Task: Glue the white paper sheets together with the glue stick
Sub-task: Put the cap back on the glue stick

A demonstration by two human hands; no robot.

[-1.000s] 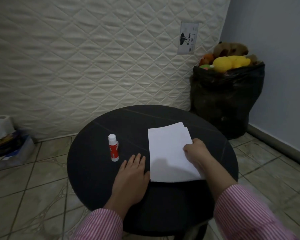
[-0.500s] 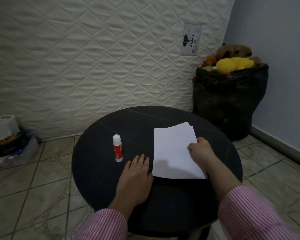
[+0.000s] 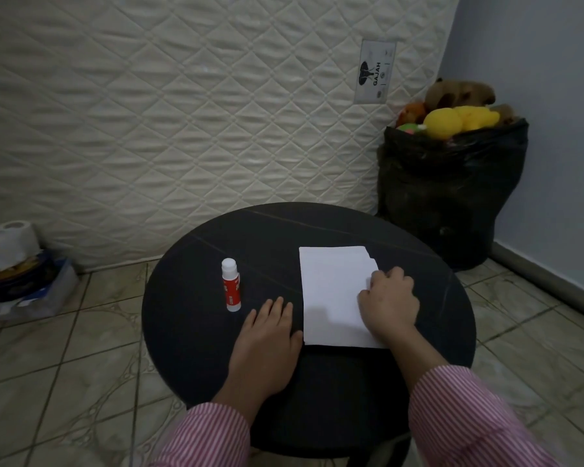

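Note:
A small stack of white paper sheets [image 3: 332, 291] lies flat on the round black table [image 3: 344, 227], the lower sheet peeking out at the far right corner. My right hand [image 3: 388, 299] sits on the stack's right edge with its fingers curled, pinching that edge. My left hand [image 3: 267, 335] rests flat on the tabletop, fingers straight, just left of the paper's near corner. A glue stick [image 3: 231, 284] with a red label and a white cap stands upright on the table, left of the paper and just beyond my left fingertips.
A quilted mattress [image 3: 182, 112] leans upright behind the table. To the right stands a black bag [image 3: 452, 197] full of soft toys. A toilet roll and clutter [image 3: 14, 264] sit on the tiled floor at the left.
The view has shifted a little. My right hand has slid slightly along the paper's right edge and the stack has turned a bit squarer. My left hand stays flat on the table.

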